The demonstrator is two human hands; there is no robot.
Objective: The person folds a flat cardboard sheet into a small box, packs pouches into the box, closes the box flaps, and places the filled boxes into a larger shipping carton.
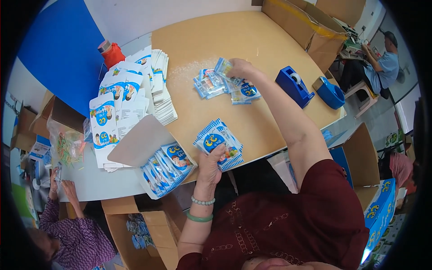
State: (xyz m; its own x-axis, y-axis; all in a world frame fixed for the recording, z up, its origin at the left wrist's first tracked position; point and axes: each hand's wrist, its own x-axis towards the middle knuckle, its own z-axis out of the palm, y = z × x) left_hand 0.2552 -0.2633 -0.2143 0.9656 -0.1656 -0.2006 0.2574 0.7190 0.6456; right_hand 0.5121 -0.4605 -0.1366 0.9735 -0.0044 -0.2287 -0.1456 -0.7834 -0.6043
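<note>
My left hand [209, 165] is closed around a small stack of blue-and-white printed sachets [216, 138], held over the table's near edge. Farther off, my right hand [241, 69] pinches a single sachet [222, 67] above a loose pile of the same sachets [210, 86]. Beside my left hand, to its left, an open white carton [148, 183] stands tilted with its flap [140, 139] up. A row of sachets [167, 163] fills it on edge.
Flat printed cartons [128, 92] lie stacked on the left, near a red-covered bottle [111, 53]. Two blue tape dispensers [293, 86] sit at the right edge. An open cardboard box [135, 225] stands below the table. One co-worker [74, 238] works at lower left, another [382, 63] sits far right.
</note>
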